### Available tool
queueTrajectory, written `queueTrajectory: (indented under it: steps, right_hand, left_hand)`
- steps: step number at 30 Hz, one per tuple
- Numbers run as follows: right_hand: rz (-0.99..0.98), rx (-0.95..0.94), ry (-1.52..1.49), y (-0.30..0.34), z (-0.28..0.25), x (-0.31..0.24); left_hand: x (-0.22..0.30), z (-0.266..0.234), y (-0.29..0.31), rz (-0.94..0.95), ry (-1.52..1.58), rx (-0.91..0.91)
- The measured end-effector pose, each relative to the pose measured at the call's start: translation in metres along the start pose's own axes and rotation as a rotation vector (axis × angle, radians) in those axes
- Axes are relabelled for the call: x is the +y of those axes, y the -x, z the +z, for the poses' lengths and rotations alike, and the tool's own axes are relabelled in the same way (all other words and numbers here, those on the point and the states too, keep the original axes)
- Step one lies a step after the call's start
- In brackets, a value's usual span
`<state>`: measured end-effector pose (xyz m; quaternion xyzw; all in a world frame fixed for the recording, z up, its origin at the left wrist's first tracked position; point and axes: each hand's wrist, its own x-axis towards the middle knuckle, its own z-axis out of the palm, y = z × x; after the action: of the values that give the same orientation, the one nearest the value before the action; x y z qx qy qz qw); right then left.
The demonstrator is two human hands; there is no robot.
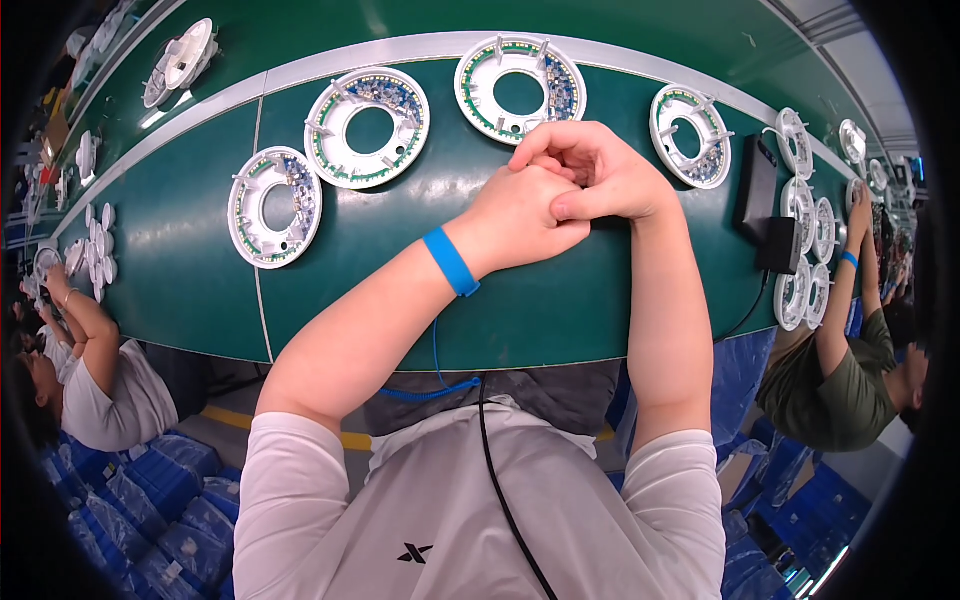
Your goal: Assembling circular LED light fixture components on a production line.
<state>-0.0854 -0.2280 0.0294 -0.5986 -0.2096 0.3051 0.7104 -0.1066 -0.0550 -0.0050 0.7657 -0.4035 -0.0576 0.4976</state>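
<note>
In front of me my left hand [528,214] is curled closed, with a blue wrist strap [450,262] on its wrist. My right hand [618,178] wraps round the left hand's fingers from the right. Whether anything lies inside the left hand is hidden. Just beyond the hands rests a white ring-shaped housing [474,88], its lower edge close to the right fingers. Left of it lie a second ring housing [319,140] and a third [243,214]; another ring housing [664,125] is on the right. Green strips and blue circuit boards line them.
A black box-shaped device [756,190] and a smaller black box [778,246] with a cable stand at the right. Beyond them are several ring housings [797,200]. Co-workers [115,395] sit left and right [835,390] along the green table [520,325].
</note>
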Motion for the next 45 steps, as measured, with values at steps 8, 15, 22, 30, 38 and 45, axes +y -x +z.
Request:
queueTrajectory:
  steps: [8, 15, 22, 30, 38, 45]
  right_hand:
    - [0.015, -0.029, -0.031, 0.002, -0.005, 0.004]
    - [-0.037, -0.035, 0.035, 0.001, -0.006, 0.004]
    - [-0.113, -0.007, -0.024, -0.002, -0.003, 0.008]
    - [-0.316, 0.027, 0.008, -0.005, 0.003, 0.01]
    - [-0.341, 0.04, 0.011, -0.007, 0.005, 0.012]
    - [-0.355, 0.048, 0.041, -0.007, 0.007, 0.011]
  left_hand:
    - [-0.005, 0.005, 0.002, 0.014, -0.007, 0.023]
    - [0.003, -0.002, 0.001, -0.032, 0.021, -0.013]
    - [-0.003, -0.002, 0.001, -0.021, 0.154, 0.083]
    - [0.003, -0.005, -0.002, 0.039, 0.261, 0.126]
    - [0.001, -0.004, -0.002, 0.028, 0.245, 0.102]
    - [0.005, -0.008, -0.001, -0.002, 0.217, 0.069]
